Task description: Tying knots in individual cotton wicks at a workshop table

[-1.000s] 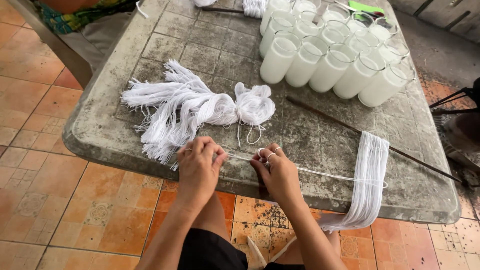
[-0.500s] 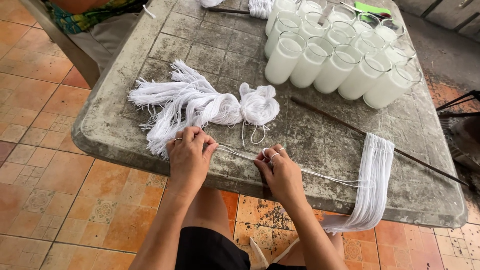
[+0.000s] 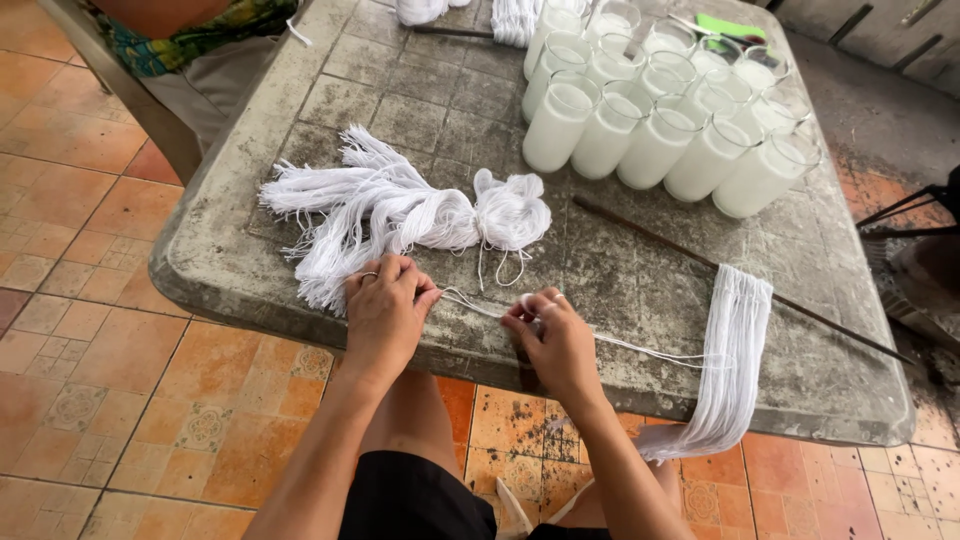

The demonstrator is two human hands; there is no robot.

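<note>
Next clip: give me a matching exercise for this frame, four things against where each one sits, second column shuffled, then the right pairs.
Things:
1. loose bundle of white strings
2. glasses filled with white wax
3. hanging strings
4. thin dark rod

Places:
A. draped over the table's near edge, at the right
B. lying slantwise from mid-table toward the right edge
C. clustered at the far right of the table
D. heaped just beyond the left hand

The right hand pinches a single string.

Pairs: 1-D, 2-C, 3-A, 4-B
</note>
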